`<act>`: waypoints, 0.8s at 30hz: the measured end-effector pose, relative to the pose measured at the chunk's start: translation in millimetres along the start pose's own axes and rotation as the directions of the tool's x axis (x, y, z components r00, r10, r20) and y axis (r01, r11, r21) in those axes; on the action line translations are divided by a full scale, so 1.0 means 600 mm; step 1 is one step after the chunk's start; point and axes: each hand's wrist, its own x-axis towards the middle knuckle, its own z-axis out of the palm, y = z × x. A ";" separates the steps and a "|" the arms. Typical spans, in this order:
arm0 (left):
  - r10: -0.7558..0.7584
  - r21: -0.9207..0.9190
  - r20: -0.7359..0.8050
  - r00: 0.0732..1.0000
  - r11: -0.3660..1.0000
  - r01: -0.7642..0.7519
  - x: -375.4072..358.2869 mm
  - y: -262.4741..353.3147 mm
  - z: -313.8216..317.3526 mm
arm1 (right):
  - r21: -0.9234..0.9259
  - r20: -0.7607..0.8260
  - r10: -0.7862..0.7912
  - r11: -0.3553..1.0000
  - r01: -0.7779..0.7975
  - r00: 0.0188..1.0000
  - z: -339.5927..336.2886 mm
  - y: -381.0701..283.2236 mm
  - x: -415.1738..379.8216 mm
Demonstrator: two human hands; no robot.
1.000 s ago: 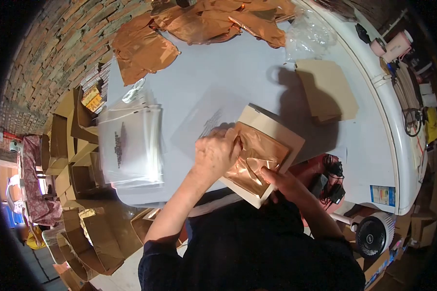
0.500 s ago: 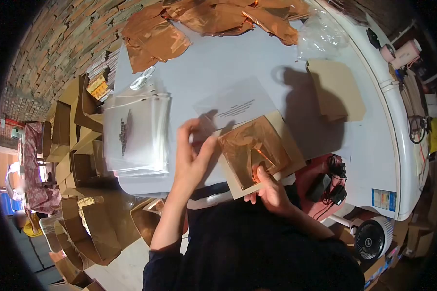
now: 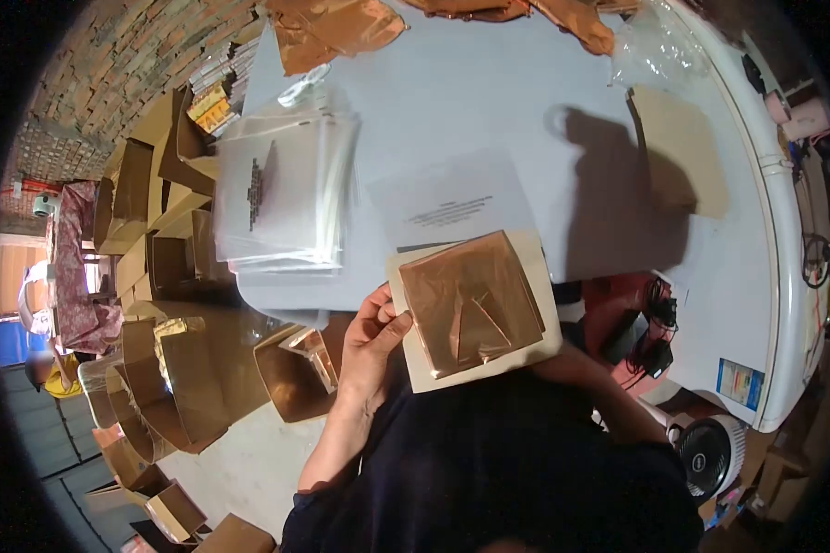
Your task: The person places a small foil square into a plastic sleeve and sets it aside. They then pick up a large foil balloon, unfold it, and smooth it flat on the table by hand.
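Observation:
My left hand (image 3: 369,343) pinches the left edge of a cream card (image 3: 421,367), which bears a folded copper-coloured foil sheet (image 3: 475,304). Above the card, a clear printed bag (image 3: 461,198) lies on the pale table (image 3: 433,92). My right hand is hidden beneath the card's lower right; only the right forearm (image 3: 586,373) shows. A stack of clear bags (image 3: 286,194) lies at the table's left, and another cream card stack (image 3: 682,152) lies at the right.
Copper foil (image 3: 332,32) and crumpled clear plastic (image 3: 659,46) lie at the far edge. Open cardboard boxes (image 3: 194,382) stand at left. Black adapters (image 3: 655,355) rest on a red surface; a fan (image 3: 705,452) is at lower right. A person in yellow (image 3: 62,378) is far left.
My left hand has moved down and taken hold of the card's left edge. The card with its foil has turned and shifted lower, and my right hand has gone under it. The view has shifted.

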 end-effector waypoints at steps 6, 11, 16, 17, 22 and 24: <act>-0.161 -0.050 0.050 0.986 0.985 0.163 -0.008 -0.030 -0.018 | 0.101 -0.607 0.171 0.985 -0.139 0.776 -0.044 -0.096 -0.038; -0.233 -0.069 0.098 0.967 0.968 0.241 -0.004 -0.028 -0.019 | 0.349 -0.601 0.113 0.928 0.133 0.792 -0.031 -0.099 -0.022; -0.253 -0.045 0.124 0.960 0.965 0.260 -0.009 -0.031 -0.041 | 0.386 -0.567 0.157 0.918 0.092 0.809 -0.015 -0.119 -0.021; -0.258 -0.049 0.124 0.958 0.963 0.266 -0.010 -0.033 -0.041 | 0.395 -0.578 0.169 0.914 0.093 0.798 -0.016 -0.121 -0.020; -0.242 -0.010 0.126 0.962 0.969 0.245 -0.004 -0.037 -0.041 | 0.371 -0.563 0.196 0.928 0.033 0.803 -0.023 -0.148 -0.006; -0.245 -0.008 0.135 0.960 0.969 0.248 -0.002 -0.037 -0.044 | 0.369 -0.540 0.193 0.929 0.025 0.819 -0.026 -0.146 -0.007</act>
